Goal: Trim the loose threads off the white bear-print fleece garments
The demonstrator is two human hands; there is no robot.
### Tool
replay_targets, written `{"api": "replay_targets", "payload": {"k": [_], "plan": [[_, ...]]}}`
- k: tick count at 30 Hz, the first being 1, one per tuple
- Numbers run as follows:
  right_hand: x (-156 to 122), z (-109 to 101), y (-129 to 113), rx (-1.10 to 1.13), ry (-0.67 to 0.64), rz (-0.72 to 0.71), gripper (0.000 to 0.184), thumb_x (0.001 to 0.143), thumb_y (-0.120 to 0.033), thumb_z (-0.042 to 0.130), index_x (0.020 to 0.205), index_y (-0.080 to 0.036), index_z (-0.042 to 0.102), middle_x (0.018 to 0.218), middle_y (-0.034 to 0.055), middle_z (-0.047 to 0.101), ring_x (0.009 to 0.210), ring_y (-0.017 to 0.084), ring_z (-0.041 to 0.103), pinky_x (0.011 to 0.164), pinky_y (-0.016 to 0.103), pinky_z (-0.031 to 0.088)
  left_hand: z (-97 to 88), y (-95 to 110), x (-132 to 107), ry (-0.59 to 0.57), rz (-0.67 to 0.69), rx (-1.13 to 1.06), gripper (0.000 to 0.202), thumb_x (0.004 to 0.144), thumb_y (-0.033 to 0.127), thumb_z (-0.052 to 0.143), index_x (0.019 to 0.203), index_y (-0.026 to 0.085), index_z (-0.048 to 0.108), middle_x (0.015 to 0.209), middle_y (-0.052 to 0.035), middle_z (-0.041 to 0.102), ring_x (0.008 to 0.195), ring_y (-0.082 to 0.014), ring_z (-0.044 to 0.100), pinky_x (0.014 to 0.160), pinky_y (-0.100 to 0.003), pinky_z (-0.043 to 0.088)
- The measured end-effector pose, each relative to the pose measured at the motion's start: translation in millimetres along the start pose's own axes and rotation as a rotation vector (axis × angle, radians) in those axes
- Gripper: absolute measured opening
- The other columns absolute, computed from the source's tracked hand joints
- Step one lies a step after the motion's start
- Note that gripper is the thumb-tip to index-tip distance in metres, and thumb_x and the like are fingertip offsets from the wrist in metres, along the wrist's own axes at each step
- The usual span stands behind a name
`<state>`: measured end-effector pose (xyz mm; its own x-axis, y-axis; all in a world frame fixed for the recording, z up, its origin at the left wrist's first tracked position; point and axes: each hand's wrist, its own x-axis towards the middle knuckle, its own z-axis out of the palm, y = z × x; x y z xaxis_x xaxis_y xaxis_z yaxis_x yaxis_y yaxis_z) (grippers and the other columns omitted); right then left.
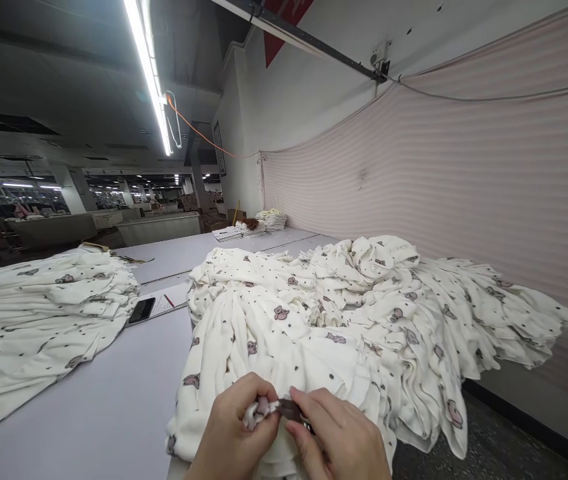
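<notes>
Low in the middle of the head view, my left hand [239, 427] pinches a bunched bit of white printed fabric [259, 410] between thumb and fingers. My right hand [341, 433] is closed around small dark thread snips [291, 410]. The tips of the snips meet the pinched fabric at my left fingertips. Under both hands spreads a large heap of white cloth pieces [264, 320] with small animal figures and dots. My palms hide part of the cloth and most of the snips' handle.
To the left lies another pile of the same cloth [29, 313]. A phone [141, 310] and a paper with a red pen [169, 301] rest between the piles on the pale table [119, 407]. Folded stacks [271, 220] stand at the back. A pink striped sheet [439, 153] covers the right wall.
</notes>
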<state>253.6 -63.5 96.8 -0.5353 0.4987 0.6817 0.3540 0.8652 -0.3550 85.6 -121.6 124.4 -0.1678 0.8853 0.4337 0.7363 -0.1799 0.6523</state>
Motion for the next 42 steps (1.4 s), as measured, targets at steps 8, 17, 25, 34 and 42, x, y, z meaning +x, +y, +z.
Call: {"api": "replay_targets", "payload": {"k": [8,17,25,34,42], "plan": [[-2,16,-7,0.411,0.200,0.272,0.018,0.084,-0.028,0.061,0.101,-0.025,0.061,0.087,0.0031,0.065,0.073,0.017,0.066,0.059,0.020,0.051,-11.2,4,4,-0.080,-0.226,-0.249,0.017,0.078,0.037,0.061,0.074,0.020,0.063,0.069,0.0010,0.059,0.067,-0.0167,0.055,0.063,-0.024,0.042],[16,42,-23,0.546,0.162,0.197,0.016,0.083,-0.014,0.055,0.092,-0.023,0.065,0.081,0.0010,0.068,0.075,0.015,0.064,0.067,0.021,0.049,-30.9,-12,0,-0.276,-0.267,-0.397,0.032,0.083,0.049,0.055,0.083,0.020,0.068,0.084,-0.0022,0.068,0.089,-0.0225,0.060,0.081,-0.027,0.044],[17,54,-47,0.388,0.154,0.164,0.014,0.083,-0.017,0.048,0.091,-0.021,0.060,0.073,-0.0002,0.066,0.064,0.014,0.062,0.058,0.021,0.045,-41.8,-27,-16,-0.250,-0.196,-0.381,0.032,0.084,0.047,0.052,0.081,0.019,0.066,0.077,-0.0019,0.064,0.079,-0.0196,0.058,0.071,-0.025,0.044],[26,54,-64,0.481,0.164,0.362,0.023,0.088,-0.041,0.055,0.088,-0.019,0.061,0.071,0.0017,0.063,0.064,0.015,0.061,0.056,0.021,0.047,-47.0,-37,-28,-0.121,-0.273,-0.507,0.034,0.082,0.054,0.052,0.086,0.021,0.062,0.083,-0.0016,0.061,0.080,-0.0201,0.056,0.068,-0.026,0.044],[12,49,-67,0.397,0.056,0.343,0.020,0.083,-0.035,0.064,0.097,-0.024,0.074,0.089,0.0069,0.074,0.083,0.022,0.068,0.073,0.028,0.054,-50.0,-38,-33,-0.174,-0.212,-0.540,0.027,0.083,0.049,0.053,0.084,0.022,0.061,0.080,0.0001,0.062,0.082,-0.0202,0.057,0.077,-0.028,0.043]]}}
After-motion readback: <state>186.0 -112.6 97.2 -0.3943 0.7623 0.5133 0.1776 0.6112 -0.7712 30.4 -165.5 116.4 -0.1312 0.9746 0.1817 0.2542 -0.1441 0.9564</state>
